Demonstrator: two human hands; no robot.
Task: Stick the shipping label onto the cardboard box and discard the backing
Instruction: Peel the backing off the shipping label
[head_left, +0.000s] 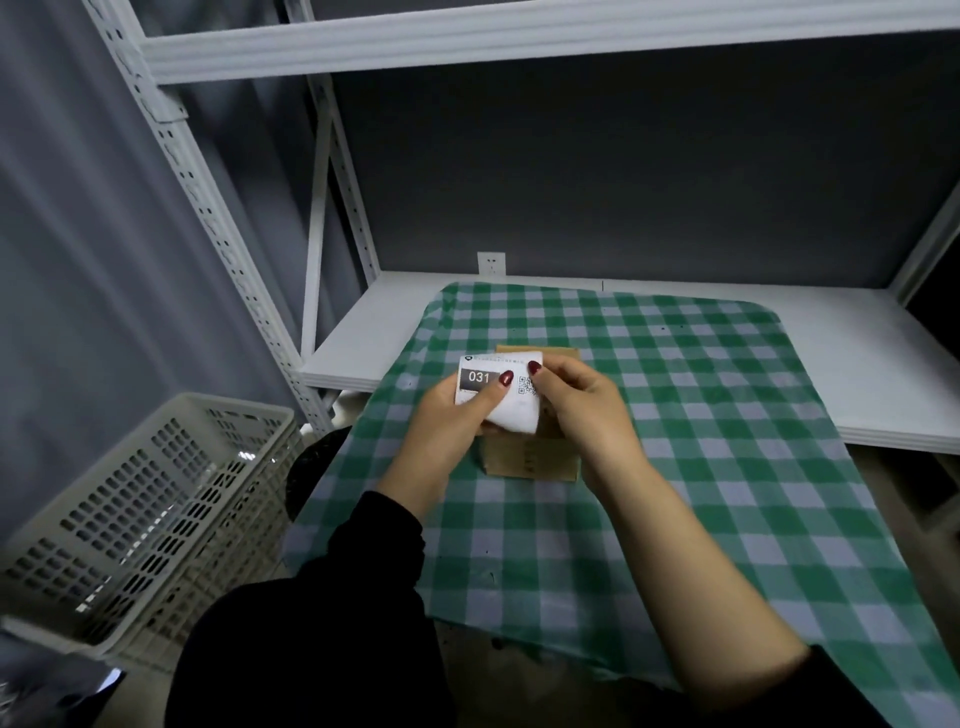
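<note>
Both hands hold the shipping label above the cardboard box, which sits on the green checked cloth over the white counter. Left hand closed on the label's left part, thumb on the "031" print. Right hand pinches the right edge by the QR code, thumb on top. Label curls at its lower right; can't tell if the backing is separated. White perforated plastic basket stands low to the left, beside the shelving upright.

white label held above brown box
</note>
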